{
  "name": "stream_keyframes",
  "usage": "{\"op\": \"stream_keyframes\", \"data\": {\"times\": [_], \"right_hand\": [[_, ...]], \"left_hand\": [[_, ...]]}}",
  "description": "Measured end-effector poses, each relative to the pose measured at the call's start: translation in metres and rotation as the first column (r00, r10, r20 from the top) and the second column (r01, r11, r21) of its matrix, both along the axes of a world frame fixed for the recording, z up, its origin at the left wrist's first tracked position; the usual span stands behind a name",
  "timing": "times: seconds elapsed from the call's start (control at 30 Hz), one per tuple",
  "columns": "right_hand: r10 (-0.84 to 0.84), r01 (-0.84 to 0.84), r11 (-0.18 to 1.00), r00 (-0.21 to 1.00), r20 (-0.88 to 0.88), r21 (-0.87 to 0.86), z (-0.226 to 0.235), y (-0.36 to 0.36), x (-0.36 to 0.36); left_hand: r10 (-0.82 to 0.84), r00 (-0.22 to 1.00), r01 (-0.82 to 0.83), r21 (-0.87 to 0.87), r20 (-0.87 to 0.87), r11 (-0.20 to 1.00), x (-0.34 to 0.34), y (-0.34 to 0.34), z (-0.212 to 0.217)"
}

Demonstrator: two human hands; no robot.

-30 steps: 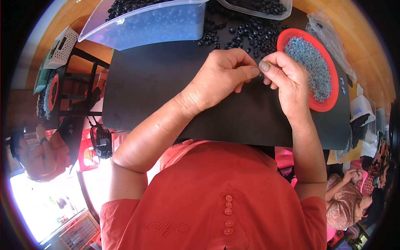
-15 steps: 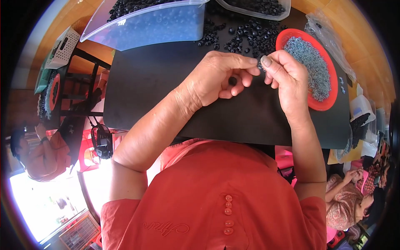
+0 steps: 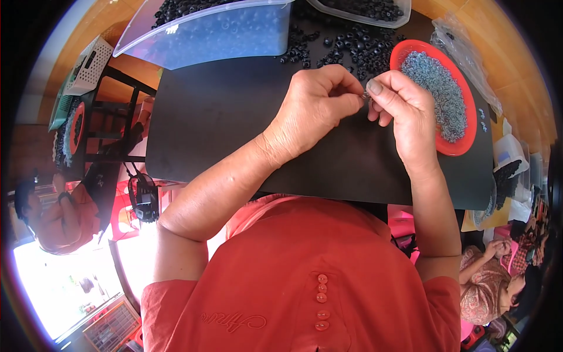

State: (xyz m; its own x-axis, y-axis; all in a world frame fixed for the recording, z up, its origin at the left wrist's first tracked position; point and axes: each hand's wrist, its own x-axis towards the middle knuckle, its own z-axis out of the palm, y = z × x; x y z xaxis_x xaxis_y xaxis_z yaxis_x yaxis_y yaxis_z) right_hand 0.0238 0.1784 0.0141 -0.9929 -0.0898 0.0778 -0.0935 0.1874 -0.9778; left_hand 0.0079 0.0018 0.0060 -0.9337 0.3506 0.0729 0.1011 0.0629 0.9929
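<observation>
Over the black table [image 3: 217, 123], my two hands meet fingertip to fingertip. My left hand [image 3: 319, 102] is closed, back of the hand up, with thumb and forefinger pinched together; whatever lies inside its curled fingers is hidden. My right hand [image 3: 404, 108] pinches a small silvery metal piece [image 3: 365, 95] between thumb and forefinger, too small to make out its exact form. Just right of that hand is a red oval tray [image 3: 471, 123] heaped with small silvery metal pieces [image 3: 437, 94]. Beyond the hands lie loose black rounded pieces [image 3: 358, 50].
A large translucent bin [image 3: 229, 38] of black pieces stands far left; a smaller clear container [image 3: 387, 22] is at the back. A clear plastic bag [image 3: 463, 58] lies beyond the tray. Other people sit at left [image 3: 64, 217] and right [image 3: 487, 281].
My left hand has turned over and its fingers have closed; the round black piece seen in them earlier is now hidden. My right hand has barely moved and keeps its pinch.
</observation>
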Motion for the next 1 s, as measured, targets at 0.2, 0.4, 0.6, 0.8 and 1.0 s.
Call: {"op": "stream_keyframes", "data": {"times": [0.2,0.4,0.6,0.8,1.0], "right_hand": [[0.016,-0.015,1.000,1.000,-0.021,0.027,0.000,-0.002,0.001],[0.005,-0.005,0.999,1.000,0.004,0.046,0.003,-0.002,0.001],[0.077,-0.078,0.997,0.996,0.045,0.026,0.002,0.001,0.001],[0.194,-0.126,0.952,0.954,0.228,-0.280,0.003,0.005,-0.001],[0.307,-0.124,0.873,0.890,0.336,-0.471,0.002,0.009,-0.004]], "left_hand": [[-0.142,0.877,-0.034,0.354,0.459,0.935,-0.010,-0.009,0.009],[0.024,0.980,-0.046,0.107,0.199,0.993,-0.003,-0.002,0.006],[0.055,0.998,-0.055,-0.004,0.025,0.998,-0.001,-0.002,0.002],[0.057,0.973,-0.049,0.042,-0.225,0.998,0.005,-0.004,-0.004],[0.056,0.785,0.002,0.094,-0.617,0.996,0.001,-0.002,-0.011]]}}
